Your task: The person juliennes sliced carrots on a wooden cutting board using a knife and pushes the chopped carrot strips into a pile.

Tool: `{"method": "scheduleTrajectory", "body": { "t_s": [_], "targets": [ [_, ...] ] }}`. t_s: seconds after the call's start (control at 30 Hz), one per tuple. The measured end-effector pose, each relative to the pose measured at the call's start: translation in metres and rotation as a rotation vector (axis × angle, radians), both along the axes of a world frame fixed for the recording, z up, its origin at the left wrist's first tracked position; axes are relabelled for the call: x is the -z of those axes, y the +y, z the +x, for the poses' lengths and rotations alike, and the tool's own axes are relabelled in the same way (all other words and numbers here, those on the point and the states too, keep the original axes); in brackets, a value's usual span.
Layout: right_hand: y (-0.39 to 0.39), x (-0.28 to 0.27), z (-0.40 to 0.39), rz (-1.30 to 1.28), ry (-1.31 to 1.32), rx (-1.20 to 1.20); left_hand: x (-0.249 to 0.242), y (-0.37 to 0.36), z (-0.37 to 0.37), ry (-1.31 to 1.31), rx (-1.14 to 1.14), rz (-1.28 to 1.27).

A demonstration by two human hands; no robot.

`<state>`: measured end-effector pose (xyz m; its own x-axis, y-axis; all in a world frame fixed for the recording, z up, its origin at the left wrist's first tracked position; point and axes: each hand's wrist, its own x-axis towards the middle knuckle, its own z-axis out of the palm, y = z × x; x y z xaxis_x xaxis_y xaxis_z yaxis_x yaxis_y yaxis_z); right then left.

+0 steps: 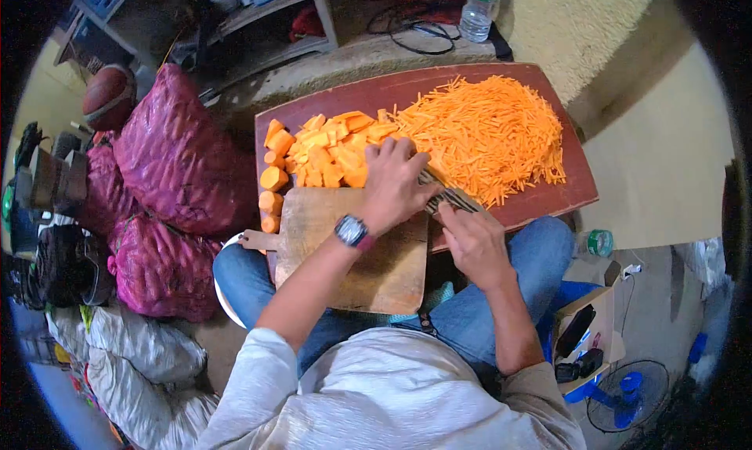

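Note:
My left hand [398, 182], with a watch on its wrist, reaches past the far right corner of the wooden cutting board [376, 274]. Its fingers are closed over the left end of a long, dark, striped strip [454, 200]; what kind of tool this is I cannot make out. My right hand [476, 246] grips the other end from the near side. Just beyond the hands lies a big heap of carrot shreds [501, 133]. Carrot slices [333, 148] are piled to its left, and thick carrot chunks [272, 178] line the table's left edge.
The reddish low table [576, 185] stands before my lap, with the board over my legs. Full pink mesh sacks [184, 156] and white sacks [145, 344] crowd the left. A plastic bottle [479, 11] stands behind the table; a box [599, 325] and a fan [629, 395] are at right.

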<state>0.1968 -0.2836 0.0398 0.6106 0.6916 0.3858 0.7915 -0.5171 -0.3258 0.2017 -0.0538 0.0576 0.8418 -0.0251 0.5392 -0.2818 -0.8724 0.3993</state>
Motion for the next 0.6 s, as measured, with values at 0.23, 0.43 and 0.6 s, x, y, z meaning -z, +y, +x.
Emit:
{"method": "scheduleTrajectory", "body": {
  "t_s": [0.23, 0.43, 0.6],
  "targets": [
    [-0.005, -0.001, -0.001, -0.066, 0.007, 0.02, 0.035, 0.006, 0.075, -0.024, -0.064, 0.314],
    [-0.002, 0.0, 0.001, -0.039, 0.017, -0.002, 0.036, 0.023, 0.063, 0.059, -0.014, 0.274],
    [0.002, 0.004, 0.002, 0.076, 0.072, 0.001, 0.037, 0.068, 0.071, 0.025, -0.176, 0.347]
  ]
}}
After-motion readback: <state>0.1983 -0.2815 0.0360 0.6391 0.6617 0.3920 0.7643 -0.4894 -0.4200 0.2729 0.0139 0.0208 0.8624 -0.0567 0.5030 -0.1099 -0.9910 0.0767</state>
